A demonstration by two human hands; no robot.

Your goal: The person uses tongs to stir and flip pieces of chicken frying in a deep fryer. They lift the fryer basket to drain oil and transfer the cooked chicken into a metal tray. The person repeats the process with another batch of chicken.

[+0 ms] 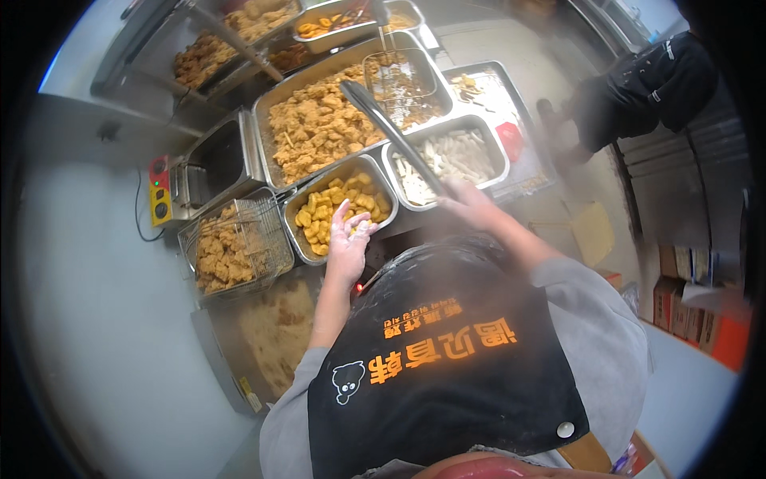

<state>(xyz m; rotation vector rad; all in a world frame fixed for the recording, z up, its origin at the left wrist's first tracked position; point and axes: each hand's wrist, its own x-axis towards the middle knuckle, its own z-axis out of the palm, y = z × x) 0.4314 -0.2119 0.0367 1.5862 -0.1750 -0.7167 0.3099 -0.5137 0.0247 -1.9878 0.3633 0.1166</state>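
Observation:
My left hand (350, 242), dusted with white powder, hovers palm-up over the near edge of a metal pan (291, 238) of golden nuggets (323, 206). Its fingers are apart with nothing in them. My right hand (470, 205) grips the near end of long metal tongs (395, 135). They slant up and left across a pan of pale sticks (461, 152), their far tip over a large tray (261, 129) of fried, breaded pieces (317, 120). In that tray's far right end rests a wire basket (401, 75).
A wire fryer basket (275, 239) of fried pieces stands left, below a fryer (218, 158) with a control box (159, 191). A metal tray (526, 173) with a red scraper-like piece (510, 142) lies right. Food trays (335, 42) stand behind. Another person (646, 90) is at upper right.

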